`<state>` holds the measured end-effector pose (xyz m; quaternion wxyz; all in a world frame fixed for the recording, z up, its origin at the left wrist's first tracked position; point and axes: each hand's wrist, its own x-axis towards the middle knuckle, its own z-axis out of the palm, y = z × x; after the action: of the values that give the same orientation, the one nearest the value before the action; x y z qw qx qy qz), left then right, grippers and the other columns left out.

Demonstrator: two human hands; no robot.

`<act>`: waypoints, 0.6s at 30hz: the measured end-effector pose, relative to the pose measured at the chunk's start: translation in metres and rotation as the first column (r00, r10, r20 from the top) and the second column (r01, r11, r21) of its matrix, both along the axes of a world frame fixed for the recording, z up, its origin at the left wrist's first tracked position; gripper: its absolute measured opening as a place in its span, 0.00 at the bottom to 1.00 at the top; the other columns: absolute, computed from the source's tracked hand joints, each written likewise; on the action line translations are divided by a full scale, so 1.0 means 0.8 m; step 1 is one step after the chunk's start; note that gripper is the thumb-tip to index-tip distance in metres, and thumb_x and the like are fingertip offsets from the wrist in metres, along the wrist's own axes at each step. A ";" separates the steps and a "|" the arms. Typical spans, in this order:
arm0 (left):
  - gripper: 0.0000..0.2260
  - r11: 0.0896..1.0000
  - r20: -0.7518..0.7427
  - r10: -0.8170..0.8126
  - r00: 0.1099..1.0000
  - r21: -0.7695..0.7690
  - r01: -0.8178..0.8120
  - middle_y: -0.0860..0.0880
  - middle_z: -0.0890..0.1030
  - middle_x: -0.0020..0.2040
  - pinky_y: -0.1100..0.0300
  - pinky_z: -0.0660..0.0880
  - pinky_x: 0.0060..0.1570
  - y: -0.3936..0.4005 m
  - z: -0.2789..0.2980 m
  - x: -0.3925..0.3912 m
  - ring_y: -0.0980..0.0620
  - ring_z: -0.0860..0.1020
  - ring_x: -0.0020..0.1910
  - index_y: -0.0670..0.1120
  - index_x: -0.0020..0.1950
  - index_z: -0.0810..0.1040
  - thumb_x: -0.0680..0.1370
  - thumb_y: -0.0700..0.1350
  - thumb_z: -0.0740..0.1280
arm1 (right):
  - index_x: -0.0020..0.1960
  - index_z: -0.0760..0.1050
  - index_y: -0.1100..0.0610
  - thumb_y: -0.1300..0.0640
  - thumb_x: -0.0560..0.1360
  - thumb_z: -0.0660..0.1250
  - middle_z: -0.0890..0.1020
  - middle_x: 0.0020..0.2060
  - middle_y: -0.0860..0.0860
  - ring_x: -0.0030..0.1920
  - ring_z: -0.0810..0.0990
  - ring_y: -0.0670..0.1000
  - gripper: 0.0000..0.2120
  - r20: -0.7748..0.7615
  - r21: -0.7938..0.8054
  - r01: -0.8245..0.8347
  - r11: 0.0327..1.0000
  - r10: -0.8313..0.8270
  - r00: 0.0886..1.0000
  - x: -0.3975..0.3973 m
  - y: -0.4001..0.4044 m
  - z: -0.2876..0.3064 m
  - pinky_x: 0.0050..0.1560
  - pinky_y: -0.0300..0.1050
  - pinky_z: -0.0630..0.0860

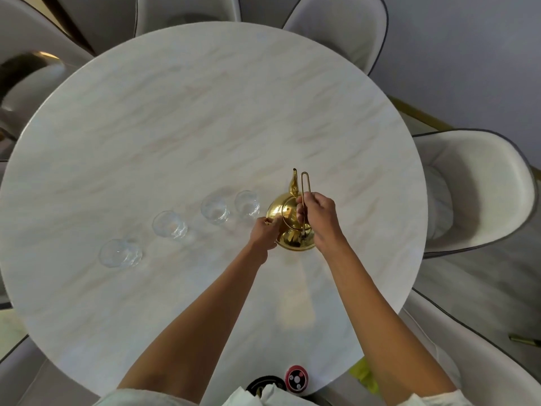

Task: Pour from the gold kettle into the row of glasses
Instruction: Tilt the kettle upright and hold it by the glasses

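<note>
The gold kettle (285,213) stands upright on the round marble table (205,112), right of centre, its spout pointing away from me. My right hand (317,218) grips the kettle's thin upright wire handle. My left hand (265,232) rests against the kettle's left side, fingers curled on its body. Several clear glasses stand in a diagonal row to the left: the nearest glass (246,204) just beside the kettle, then a second glass (214,208), a third glass (169,224), and the farthest glass (120,253) at the lower left. Whether they hold liquid is unclear.
Pale upholstered chairs ring the table, one at the right (474,186) and others at the back. A small red and black round object (296,378) lies at the table's near edge by my body.
</note>
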<state>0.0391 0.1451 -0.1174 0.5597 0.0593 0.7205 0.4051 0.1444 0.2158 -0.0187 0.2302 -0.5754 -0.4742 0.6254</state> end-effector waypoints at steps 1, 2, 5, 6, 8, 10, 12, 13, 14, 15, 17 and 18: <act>0.16 1.000 -0.014 0.004 1.000 -0.002 -0.004 0.45 0.82 0.42 0.51 0.79 0.45 0.001 -0.003 -0.001 0.48 0.79 0.43 0.41 0.52 0.83 0.81 0.53 0.65 | 0.48 0.80 0.61 0.55 0.84 0.58 0.79 0.34 0.53 0.34 0.77 0.48 0.16 -0.004 -0.003 0.004 1.000 -0.004 1.000 -0.002 0.001 -0.002 0.34 0.38 0.78; 0.14 1.000 -0.030 0.006 1.000 -0.006 -0.006 0.46 0.82 0.41 0.49 0.81 0.48 0.002 -0.007 -0.001 0.48 0.80 0.43 0.43 0.48 0.83 0.80 0.53 0.66 | 0.48 0.80 0.61 0.55 0.84 0.58 0.79 0.34 0.53 0.34 0.77 0.49 0.16 -0.007 -0.005 0.008 1.000 -0.008 1.000 -0.005 0.002 -0.004 0.34 0.38 0.78; 0.11 1.000 -0.055 0.021 0.998 0.002 -0.021 0.48 0.84 0.40 0.54 0.78 0.47 0.002 -0.012 0.001 0.50 0.81 0.43 0.48 0.43 0.82 0.80 0.52 0.66 | 0.46 0.81 0.60 0.54 0.84 0.59 0.79 0.34 0.53 0.35 0.78 0.49 0.16 -0.011 -0.003 0.016 1.000 -0.016 1.000 -0.011 0.001 -0.011 0.37 0.41 0.79; 0.11 1.000 -0.052 0.026 0.998 0.010 -0.026 0.49 0.84 0.40 0.54 0.77 0.46 0.001 -0.013 0.003 0.50 0.81 0.43 0.49 0.42 0.82 0.80 0.51 0.66 | 0.46 0.81 0.60 0.54 0.84 0.59 0.80 0.34 0.53 0.35 0.78 0.49 0.16 -0.008 -0.001 0.019 1.000 -0.019 1.000 -0.012 0.001 -0.013 0.38 0.42 0.80; 0.10 0.999 -0.038 0.027 0.999 0.018 -0.027 0.48 0.84 0.40 0.54 0.76 0.46 0.001 -0.018 0.005 0.50 0.81 0.43 0.49 0.43 0.81 0.80 0.51 0.65 | 0.46 0.81 0.62 0.55 0.84 0.59 0.80 0.33 0.53 0.35 0.79 0.49 0.16 -0.002 0.004 0.026 1.000 -0.026 1.000 -0.015 -0.001 -0.017 0.38 0.44 0.81; 0.11 1.000 -0.031 0.017 0.999 0.018 -0.016 0.48 0.83 0.40 0.55 0.75 0.46 0.000 -0.023 0.007 0.50 0.80 0.43 0.48 0.43 0.81 0.80 0.52 0.64 | 0.48 0.80 0.66 0.56 0.84 0.59 0.79 0.33 0.54 0.34 0.78 0.50 0.16 -0.005 0.003 0.038 0.999 -0.038 0.999 -0.016 -0.003 -0.021 0.37 0.44 0.80; 0.11 1.000 -0.032 0.005 0.999 0.010 -0.005 0.48 0.82 0.40 0.55 0.74 0.45 -0.002 -0.027 0.010 0.51 0.79 0.42 0.48 0.44 0.81 0.80 0.52 0.64 | 0.49 0.79 0.69 0.57 0.84 0.59 0.79 0.33 0.55 0.33 0.77 0.50 0.17 -0.010 -0.001 0.048 0.999 -0.048 0.999 -0.015 -0.006 -0.023 0.34 0.41 0.79; 0.11 1.000 -0.034 0.000 0.999 0.013 0.001 0.49 0.82 0.40 0.56 0.74 0.44 -0.003 -0.031 0.011 0.51 0.78 0.41 0.48 0.45 0.81 0.80 0.52 0.64 | 0.50 0.79 0.69 0.57 0.84 0.59 0.79 0.33 0.55 0.34 0.77 0.50 0.17 -0.009 -0.003 0.049 0.999 -0.049 0.999 -0.013 -0.007 -0.024 0.34 0.40 0.79; 0.10 1.000 -0.041 -0.007 0.999 0.016 0.008 0.49 0.81 0.40 0.56 0.73 0.43 -0.003 -0.034 0.011 0.51 0.77 0.41 0.47 0.47 0.80 0.80 0.52 0.64 | 0.50 0.79 0.69 0.56 0.84 0.59 0.79 0.33 0.55 0.34 0.77 0.50 0.17 -0.005 -0.004 0.049 0.999 -0.049 0.999 -0.011 -0.009 -0.026 0.34 0.39 0.79; 0.10 1.000 -0.046 -0.009 0.999 0.021 0.010 0.50 0.81 0.40 0.57 0.73 0.42 -0.003 -0.036 0.012 0.51 0.77 0.41 0.47 0.48 0.79 0.80 0.51 0.64 | 0.50 0.79 0.69 0.56 0.84 0.59 0.79 0.33 0.55 0.34 0.77 0.50 0.17 -0.003 -0.005 0.049 0.999 -0.049 0.999 -0.009 -0.010 -0.028 0.34 0.39 0.79; 0.07 0.999 -0.038 -0.006 0.999 0.032 0.007 0.50 0.80 0.40 0.58 0.73 0.42 -0.003 -0.037 0.014 0.51 0.77 0.42 0.47 0.50 0.78 0.81 0.50 0.64 | 0.50 0.80 0.68 0.56 0.84 0.58 0.79 0.33 0.55 0.35 0.78 0.50 0.17 -0.005 -0.004 0.047 0.999 -0.047 0.999 -0.005 -0.011 -0.030 0.35 0.39 0.80; 0.07 0.999 -0.032 -0.003 0.999 0.037 0.005 0.50 0.80 0.40 0.58 0.73 0.43 -0.002 -0.036 0.015 0.52 0.77 0.42 0.47 0.51 0.77 0.81 0.49 0.64 | 0.50 0.80 0.67 0.56 0.84 0.58 0.79 0.34 0.54 0.35 0.78 0.50 0.17 -0.005 0.000 0.050 0.999 -0.050 0.999 -0.003 -0.011 -0.030 0.36 0.40 0.80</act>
<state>0.0511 0.1435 -0.1459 0.5477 0.0777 0.7215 0.4164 0.1417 0.2071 -0.0427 0.2469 -0.5854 -0.4591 0.6209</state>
